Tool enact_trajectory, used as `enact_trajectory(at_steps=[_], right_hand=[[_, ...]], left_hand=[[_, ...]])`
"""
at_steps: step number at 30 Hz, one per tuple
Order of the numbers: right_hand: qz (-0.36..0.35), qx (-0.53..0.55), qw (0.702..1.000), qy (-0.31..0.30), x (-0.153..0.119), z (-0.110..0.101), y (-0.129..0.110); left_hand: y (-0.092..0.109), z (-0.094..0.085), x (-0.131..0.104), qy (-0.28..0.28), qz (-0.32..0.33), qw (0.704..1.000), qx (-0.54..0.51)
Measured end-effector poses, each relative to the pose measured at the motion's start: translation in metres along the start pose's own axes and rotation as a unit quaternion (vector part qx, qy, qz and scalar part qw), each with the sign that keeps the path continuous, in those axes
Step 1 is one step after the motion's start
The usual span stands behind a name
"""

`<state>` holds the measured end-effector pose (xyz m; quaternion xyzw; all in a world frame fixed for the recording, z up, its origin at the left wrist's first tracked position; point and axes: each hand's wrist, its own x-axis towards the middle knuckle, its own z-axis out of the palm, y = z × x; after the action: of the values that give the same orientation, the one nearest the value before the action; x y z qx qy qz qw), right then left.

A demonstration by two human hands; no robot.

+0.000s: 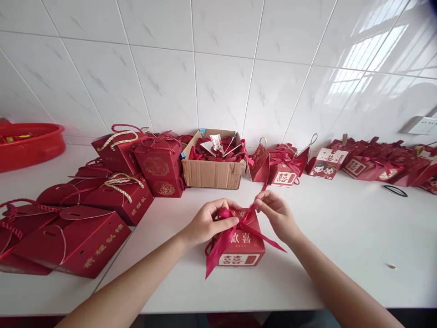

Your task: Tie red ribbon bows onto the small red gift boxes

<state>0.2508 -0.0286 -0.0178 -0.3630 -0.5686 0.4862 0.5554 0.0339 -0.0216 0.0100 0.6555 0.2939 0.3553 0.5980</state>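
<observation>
A small red gift box (241,246) with cream lettering stands on the white table in front of me. A crimson ribbon (221,248) is tied in a bow over its top, and its two tails hang down toward the left front and the right. My left hand (210,219) is closed at the bow's left side, its thumb laid across the ribbon and its fingers partly hidden behind. On the right, my right hand (277,214) pinches a loop of the same ribbon between thumb and fingertips, just above the box's back right corner.
Red boxes with rope handles (99,228) are grouped at the left, near a red basin (32,143). A cardboard box (213,174) of ribbons and tags stands behind. Several ribboned gift boxes (375,164) line the wall at the right, near a black ring (395,190).
</observation>
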Motion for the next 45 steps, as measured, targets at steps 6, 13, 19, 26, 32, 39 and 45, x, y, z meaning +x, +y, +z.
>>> enact_trajectory(at_steps=[6,13,19,26,32,39,45], right_hand=[[-0.065,-0.073,0.971,-0.217,0.000,-0.011,0.010],[-0.099,-0.127,0.945,-0.285,-0.004,-0.001,0.027],[-0.089,-0.150,0.943,-0.285,-0.010,0.016,0.024],[-0.059,-0.171,0.957,-0.228,-0.014,0.016,0.012],[-0.050,-0.164,0.964,-0.205,-0.007,0.012,0.026],[-0.089,-0.200,0.961,-0.170,0.000,0.004,0.034],[-0.170,-0.237,0.952,-0.095,0.009,-0.010,0.042]], left_hand=[[0.005,-0.008,0.001,0.050,0.007,0.998,-0.033],[0.000,-0.009,0.002,0.133,-0.059,0.976,-0.161],[-0.007,-0.004,0.006,0.198,-0.046,0.967,-0.154],[-0.018,-0.004,0.013,0.275,-0.081,0.931,-0.225],[-0.029,-0.003,0.018,0.244,-0.175,0.892,-0.337],[-0.028,0.002,0.016,0.251,-0.125,0.905,-0.320],[-0.031,0.000,0.021,0.273,-0.112,0.905,-0.307]])
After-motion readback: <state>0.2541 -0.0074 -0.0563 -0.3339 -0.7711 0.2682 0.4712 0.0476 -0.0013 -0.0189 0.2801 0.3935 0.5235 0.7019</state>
